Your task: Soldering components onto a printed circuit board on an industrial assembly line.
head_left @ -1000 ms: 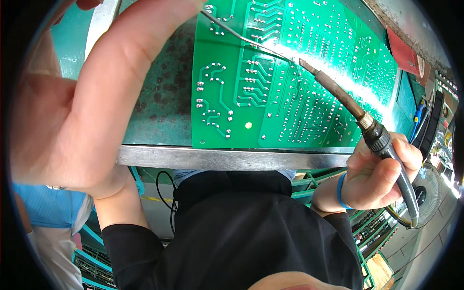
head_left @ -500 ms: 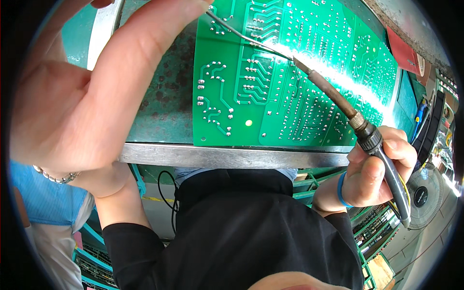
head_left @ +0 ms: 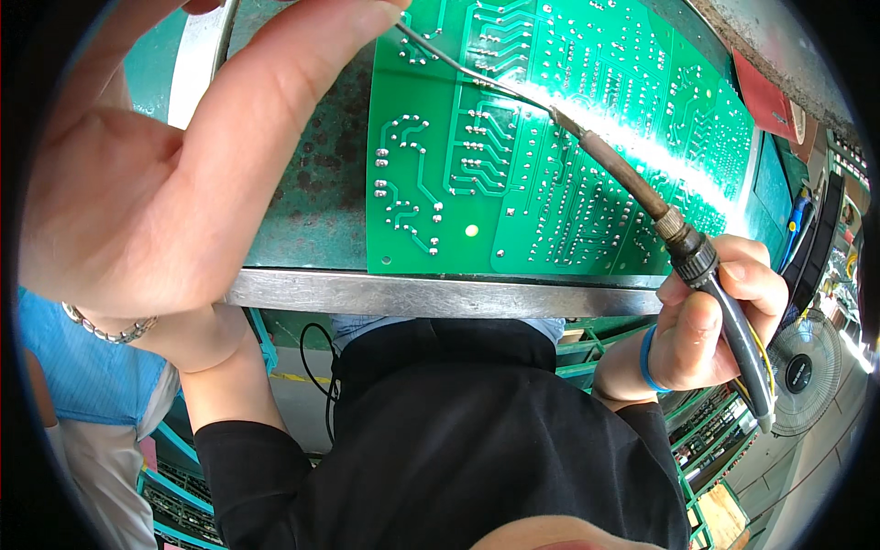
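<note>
A large green circuit board (head_left: pixel 440 243) lies solder side up on the bench, with a bright glare streak across it. My right hand (head_left: pixel 720 321) grips a soldering iron (head_left: pixel 632 179) by its dark handle, its tip slanting up and left over the board. From above left, a thin strand of solder wire (head_left: pixel 458 66) runs to the iron's tip and meets it there. My left hand (head_left: pixel 202 165), large and close at the upper left, pinches the wire's upper end between thumb and finger. Whether the tip touches the board I cannot tell.
The bench's metal front edge (head_left: pixel 440 295) runs between the board and my body. A red piece (head_left: pixel 765 96) lies beyond the board at the upper right. On the right stand a blue-handled tool (head_left: pixel 796 220) and a fan (head_left: pixel 799 374). Another person's blue clothing (head_left: pixel 87 367) shows at lower left.
The soldering iron and my right hand have shifted very slightly left and up. My left hand has edged a little to the right, still pinching the solder wire.
</note>
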Tool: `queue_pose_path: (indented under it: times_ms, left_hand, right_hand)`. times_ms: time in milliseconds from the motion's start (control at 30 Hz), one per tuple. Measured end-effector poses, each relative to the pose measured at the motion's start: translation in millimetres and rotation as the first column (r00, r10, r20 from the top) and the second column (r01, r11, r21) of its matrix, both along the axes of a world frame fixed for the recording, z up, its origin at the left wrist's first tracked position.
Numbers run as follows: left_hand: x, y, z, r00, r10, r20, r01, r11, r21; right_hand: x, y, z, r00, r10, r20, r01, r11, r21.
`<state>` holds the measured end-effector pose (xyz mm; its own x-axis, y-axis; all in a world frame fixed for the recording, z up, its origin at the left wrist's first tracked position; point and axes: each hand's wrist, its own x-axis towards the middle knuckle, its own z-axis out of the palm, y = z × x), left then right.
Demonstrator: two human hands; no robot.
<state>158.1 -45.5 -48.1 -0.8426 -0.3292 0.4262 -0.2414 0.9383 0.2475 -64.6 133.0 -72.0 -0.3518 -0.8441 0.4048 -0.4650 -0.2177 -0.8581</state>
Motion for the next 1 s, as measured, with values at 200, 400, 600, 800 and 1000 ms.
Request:
queue_pose_path:
  times_ms: [200,400,600,800,1000]
  left_hand:
    - [1,1,-2,1.000,-0.016,0.014,0.016,1.000,-0.002]
    - [4,-2,0,1.000,-0.021,0.020,0.021,1.000,0.002]
    - [-12,-11,6,0.995,0.016,-0.096,-0.004,0.992,0.126]
    - [-21,-2,-6,0.953,0.297,0.057,-0.271,0.757,0.594]
    - [-27,2,-7,0.961,0.252,0.109,-0.252,0.648,0.718]
  right_hand:
    - [4,-4,1,0.997,-0.072,0.019,0.073,0.992,-0.105]
    - [3,-2,2,0.992,-0.116,-0.039,0.115,0.992,-0.046]
    - [-13,10,3,0.987,-0.159,-0.033,0.156,0.983,-0.094]
    - [-69,37,24,0.893,-0.418,0.169,0.450,0.798,-0.401]
    - [-131,18,13,0.679,-0.617,-0.398,0.498,0.785,-0.367]
